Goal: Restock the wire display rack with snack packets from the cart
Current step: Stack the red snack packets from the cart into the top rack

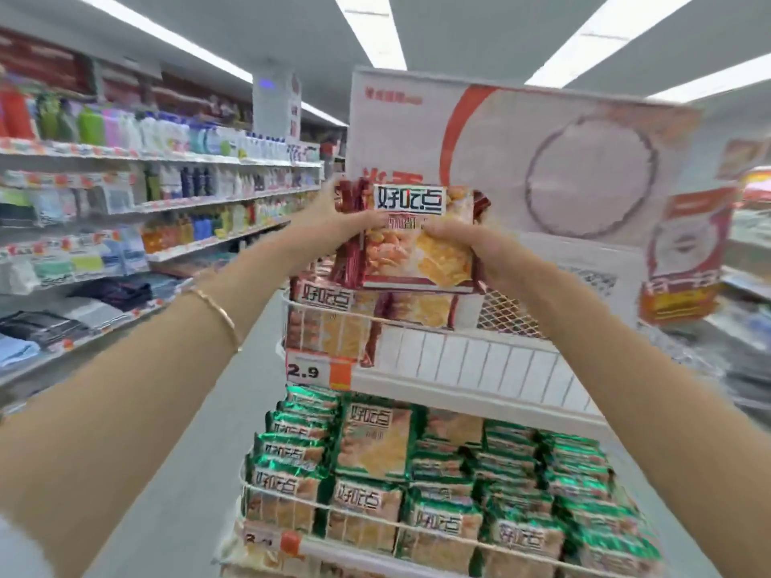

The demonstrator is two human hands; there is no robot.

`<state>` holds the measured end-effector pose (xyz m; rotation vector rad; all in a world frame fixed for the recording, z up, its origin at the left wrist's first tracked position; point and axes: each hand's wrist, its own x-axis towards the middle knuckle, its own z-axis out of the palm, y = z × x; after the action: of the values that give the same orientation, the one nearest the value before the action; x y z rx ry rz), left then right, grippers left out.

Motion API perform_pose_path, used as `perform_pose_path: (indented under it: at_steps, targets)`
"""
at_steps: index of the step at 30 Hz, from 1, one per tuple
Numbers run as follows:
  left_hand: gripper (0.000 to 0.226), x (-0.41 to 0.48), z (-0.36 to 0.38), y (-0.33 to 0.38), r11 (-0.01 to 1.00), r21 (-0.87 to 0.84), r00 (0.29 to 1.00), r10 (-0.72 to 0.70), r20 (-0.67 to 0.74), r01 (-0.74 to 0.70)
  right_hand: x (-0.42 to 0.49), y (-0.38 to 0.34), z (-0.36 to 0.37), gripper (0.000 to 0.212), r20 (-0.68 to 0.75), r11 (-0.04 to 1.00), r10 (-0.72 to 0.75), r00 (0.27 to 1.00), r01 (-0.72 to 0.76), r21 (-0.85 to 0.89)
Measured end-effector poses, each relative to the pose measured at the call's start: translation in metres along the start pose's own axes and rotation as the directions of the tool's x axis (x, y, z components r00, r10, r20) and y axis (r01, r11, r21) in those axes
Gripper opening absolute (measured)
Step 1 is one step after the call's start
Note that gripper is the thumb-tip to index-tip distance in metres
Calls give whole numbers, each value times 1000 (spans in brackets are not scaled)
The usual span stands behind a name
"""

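Nearby, a bracelet (221, 314) circles the left wrist. The left hand (333, 219) and right hand (479, 252) each grip a side of 1 stack of red snack packets (417, 244), held just above the top tier of the wire display rack (459, 340), where similar packets sit. Green packets (438, 473) fill the lower tier. A sign board (542, 160) stands behind.

Your scene is brightly and evenly lit from above by long ceiling light strips (369, 33); shadows are faint. Expect wide-angle bending at the edges: the left shelves (104, 156) curve and smear. The header sign (563, 160) shows motion blur. Foil on the green packets (292, 448) glints.
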<state>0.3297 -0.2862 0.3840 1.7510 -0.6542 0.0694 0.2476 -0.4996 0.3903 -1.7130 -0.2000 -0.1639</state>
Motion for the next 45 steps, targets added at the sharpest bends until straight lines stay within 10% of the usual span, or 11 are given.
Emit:
perform_pose_path:
  at_steps: [7,14,16,18,26,29,31,34,45]
  targets:
    - [90,92,86,-44,941,334,982,-13,186,-51,39,91,-100,45,-196,981,-82,977,44,-188]
    - [110,126,96,-94,465,862,925,-198,324,-203,86,157,-134,102,28,897,365,931,-343,-279]
    - [129,124,92,-95,399,885,870,-317,378,-239,90,163,-147,84,143,812,523,840,-440,-382]
    - [140,119,92,-95,382,886,834,-371,407,-262,85,173,-140,59,215,772,574,790,-434,-465]
    - [129,123,81,-102,556,794,844,-279,458,-247,76,173,-112,87,262,890,446,856,-393,-231]
    - [123,122,73,-95,588,780,840,-296,455,-215,63,138,-115,107,2,923,177,984,-165,-347]
    - [125,122,70,-92,524,825,836,-338,432,-214,55,127,-113,111,135,571,-105,985,171,-803]
    - [132,122,74,-94,422,879,825,-398,400,-223,65,140,-103,120,429,-26,-8,903,428,-903]
    - [126,122,81,-98,338,906,845,-379,378,-254,98,162,-87,130,555,-328,-28,832,516,-791]
